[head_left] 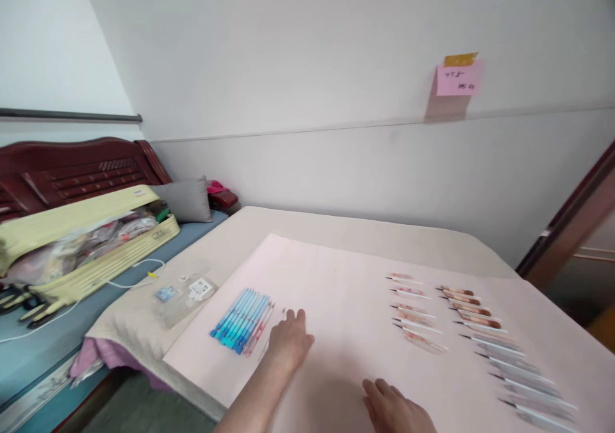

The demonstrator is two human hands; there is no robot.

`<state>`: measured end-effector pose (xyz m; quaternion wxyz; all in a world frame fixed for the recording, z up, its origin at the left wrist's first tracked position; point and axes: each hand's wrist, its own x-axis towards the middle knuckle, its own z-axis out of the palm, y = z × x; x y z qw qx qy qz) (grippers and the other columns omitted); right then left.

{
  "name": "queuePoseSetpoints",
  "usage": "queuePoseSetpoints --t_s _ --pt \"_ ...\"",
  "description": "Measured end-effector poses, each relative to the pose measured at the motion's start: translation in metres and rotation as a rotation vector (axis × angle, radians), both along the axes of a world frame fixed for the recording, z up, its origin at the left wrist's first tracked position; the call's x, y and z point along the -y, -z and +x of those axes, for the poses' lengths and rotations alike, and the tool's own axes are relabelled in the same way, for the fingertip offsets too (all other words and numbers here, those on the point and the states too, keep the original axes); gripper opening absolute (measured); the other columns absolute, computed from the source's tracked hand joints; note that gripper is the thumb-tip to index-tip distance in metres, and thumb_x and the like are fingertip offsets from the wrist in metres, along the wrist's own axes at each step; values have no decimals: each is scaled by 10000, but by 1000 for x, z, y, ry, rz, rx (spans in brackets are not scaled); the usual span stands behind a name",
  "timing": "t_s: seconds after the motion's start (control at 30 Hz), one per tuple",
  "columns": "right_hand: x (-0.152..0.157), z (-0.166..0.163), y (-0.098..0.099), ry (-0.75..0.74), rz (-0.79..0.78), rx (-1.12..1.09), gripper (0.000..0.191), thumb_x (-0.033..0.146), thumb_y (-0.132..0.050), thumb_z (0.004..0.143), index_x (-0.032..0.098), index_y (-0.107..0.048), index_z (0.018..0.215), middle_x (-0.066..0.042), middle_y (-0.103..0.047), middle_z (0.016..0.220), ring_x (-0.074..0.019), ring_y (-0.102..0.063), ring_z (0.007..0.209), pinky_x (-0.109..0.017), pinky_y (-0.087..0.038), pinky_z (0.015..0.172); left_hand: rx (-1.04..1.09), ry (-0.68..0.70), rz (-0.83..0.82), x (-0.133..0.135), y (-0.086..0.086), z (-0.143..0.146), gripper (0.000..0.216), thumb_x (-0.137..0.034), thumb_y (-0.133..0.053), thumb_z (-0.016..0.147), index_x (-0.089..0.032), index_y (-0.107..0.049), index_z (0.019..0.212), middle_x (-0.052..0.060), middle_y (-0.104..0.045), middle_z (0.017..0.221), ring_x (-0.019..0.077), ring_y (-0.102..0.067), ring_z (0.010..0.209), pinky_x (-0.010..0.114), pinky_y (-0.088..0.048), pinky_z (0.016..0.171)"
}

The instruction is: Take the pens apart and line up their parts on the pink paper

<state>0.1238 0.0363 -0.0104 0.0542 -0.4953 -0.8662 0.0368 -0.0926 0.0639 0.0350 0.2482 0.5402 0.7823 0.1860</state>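
A row of slim blue pens (241,321) lies at the left of a pale pink sheet (336,292), side by side and slanted. Next to them rests a clear pen with red-pink marks (259,330). My left hand (291,342) is palm down just right of this row, fingers extended over or beside another clear pen (264,353), partly covered by the hand. Whether the fingers touch that pen I cannot tell. Low over the sheet's front, my right hand (394,408) has its fingers loosely stretched and holds nothing visible.
At right lie pinkish pen pieces (410,311), brown-patterned ones (473,308) and grey-clear ones (526,382), with dark-tipped white refills (500,343). Clear plastic packaging (189,295) sits left of the sheet. Beyond are a bed with a yellow bag (91,285) and a grey pillow (185,199).
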Motion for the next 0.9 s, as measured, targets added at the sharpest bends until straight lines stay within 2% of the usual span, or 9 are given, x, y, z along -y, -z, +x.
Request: queuePoseSetpoints --t_s 0.17,0.27,0.37,0.5,0.53,0.6,0.67,0.8,0.9 --pt "3 -2 -5 10 19 33 244 73 -418 780 229 -601 822 -29 -653 778 -186 -632 696 -246 -357 494 45 -13 57 -1 7 -5 255 -109 -496 681 -195 -526 919 155 -516 1024 348 -425 1087 495 -228 913" --pt "6 -3 -7 17 6 13 246 76 -402 791 218 -601 819 -36 -650 781 -191 -627 699 -250 -362 514 123 -49 57 -4 16 -11 247 -59 -500 659 -172 -540 875 146 -554 870 339 -480 1028 501 -219 918" --pt "8 -5 -11 67 -71 -66 255 107 -378 809 214 -608 822 -45 -647 793 -204 -624 721 -262 -376 545 231 -52 70 -9 16 -9 301 -56 -542 631 -192 -552 900 69 -546 686 295 -544 910 460 -268 898" --pt "10 -9 -28 248 -292 -521 266 241 -374 838 237 -584 1002 -44 -653 856 -202 -609 778 -288 -411 651 427 29 80 -7 0 13 499 -132 -582 642 -239 -476 1118 -20 -521 612 188 -569 684 342 -394 762" --pt "10 -10 -33 292 -390 -692 269 283 -388 836 233 -574 1023 -39 -653 839 -195 -605 777 -286 -419 665 522 74 85 -4 -6 20 518 -171 -572 669 -245 -439 1164 -27 -531 638 160 -563 646 309 -412 718" --pt "12 -14 -44 331 -650 -1033 274 364 -425 820 213 -576 992 -37 -646 811 -181 -598 764 -265 -432 641 927 157 102 3 -15 34 518 -206 -587 681 -211 -438 1178 -13 -551 689 149 -564 671 288 -417 704" --pt "13 -17 -51 331 -890 -1300 307 447 -447 808 194 -580 921 -43 -636 807 -159 -593 723 -236 -425 582 1065 185 129 12 -20 45 457 -216 -607 680 -176 -494 1121 -9 -562 664 142 -559 662 280 -409 708" --pt "16 -19 -55 330 -1089 -1502 361 509 -470 795 160 -560 792 28 -519 530 -62 -419 388 -187 -235 390 1242 155 103 21 -19 59 371 -239 -636 680 -156 -555 1032 18 -601 697 137 -554 633 282 -407 671" --pt "17 -20 -54 288 -1135 -1551 320 455 -469 812 153 -547 744 55 -442 444 -44 -314 329 -206 -156 371 1454 14 61 23 -18 63 366 -294 -610 716 -155 -548 1049 105 -633 904 190 -582 814 289 -418 671"
